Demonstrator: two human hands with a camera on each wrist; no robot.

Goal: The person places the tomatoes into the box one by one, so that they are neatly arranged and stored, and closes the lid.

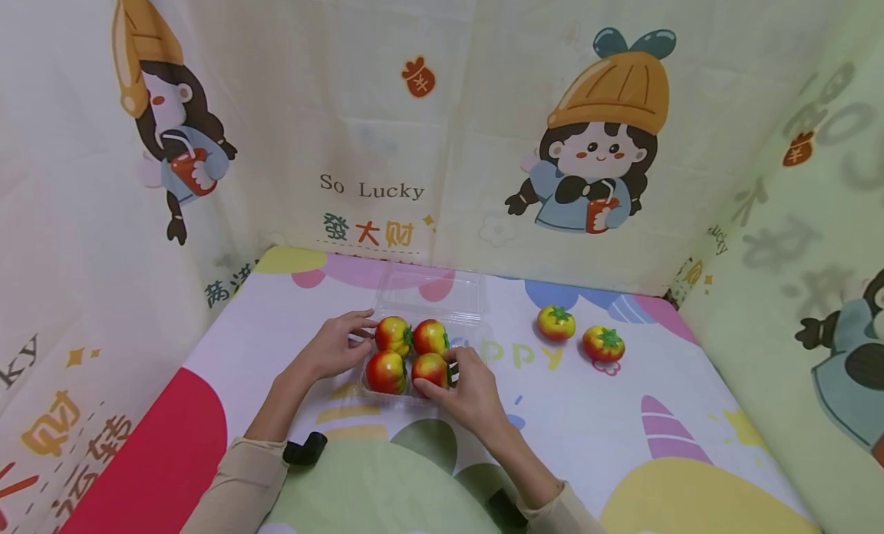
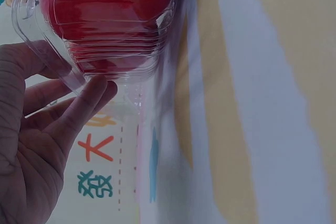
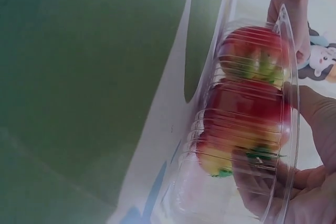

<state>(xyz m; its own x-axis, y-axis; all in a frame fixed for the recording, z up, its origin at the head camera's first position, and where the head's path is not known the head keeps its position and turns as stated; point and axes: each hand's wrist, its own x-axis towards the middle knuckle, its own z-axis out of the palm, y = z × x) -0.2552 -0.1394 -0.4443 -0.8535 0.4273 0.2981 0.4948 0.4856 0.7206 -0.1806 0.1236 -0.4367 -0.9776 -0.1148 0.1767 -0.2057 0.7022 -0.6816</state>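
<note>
A clear plastic clamshell box (image 1: 387, 397) lies on the table with its lid (image 1: 431, 295) folded back. Several glossy red-and-yellow fruits with green leafy tops sit in it, among them an upper left fruit (image 1: 392, 335) and a lower left fruit (image 1: 385, 372). At the box's left side, my left hand (image 1: 338, 346) pinches the rim; the left wrist view shows its fingertips (image 2: 97, 85) against the plastic. My right hand (image 1: 473, 388) holds the lower right fruit (image 1: 430, 369) inside the box, thumb in front and fingers behind. Through the ribbed wall, the right wrist view shows those fingers (image 3: 252, 182).
Two more such fruits, one mostly yellow (image 1: 555, 324) and one redder (image 1: 603, 344), stand on the table to the right of the box. A printed cloth (image 1: 483, 97) hangs behind and at both sides. The tablecloth (image 1: 552, 434) carries coloured shapes.
</note>
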